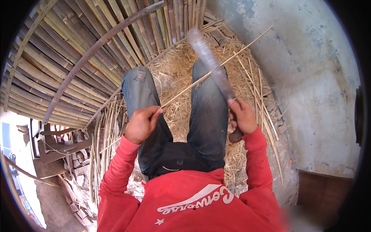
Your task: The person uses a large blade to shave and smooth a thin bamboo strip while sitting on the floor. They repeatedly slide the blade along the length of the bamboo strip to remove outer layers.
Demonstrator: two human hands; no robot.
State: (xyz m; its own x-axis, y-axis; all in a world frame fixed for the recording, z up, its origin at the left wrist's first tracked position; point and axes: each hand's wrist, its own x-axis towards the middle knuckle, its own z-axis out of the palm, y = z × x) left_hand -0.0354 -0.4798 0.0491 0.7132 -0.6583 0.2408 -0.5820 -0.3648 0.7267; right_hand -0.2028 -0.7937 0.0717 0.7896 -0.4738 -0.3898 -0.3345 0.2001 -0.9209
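Note:
A long, thin bamboo strip (185, 90) slants up and to the right across my knees. Its near end is pinched in my left hand (142, 124), fingers closed, above my left thigh. My right hand (244, 116) grips the handle of a large broad-bladed knife (208, 58), beside my right knee. The blade is smeared by motion and points up and to the left. It crosses the strip above my right knee; whether the edge touches the strip I cannot tell. The knife's dark rounded handle end (235, 135) sticks out below my right hand.
Bamboo shavings (170, 65) cover the floor around my legs. More strips lie in a bundle (108, 120) at the left and loose (255, 83) at the right. A bamboo-slat panel (89, 62) leans in at the upper left. A plastered wall (309, 85) rises at the right.

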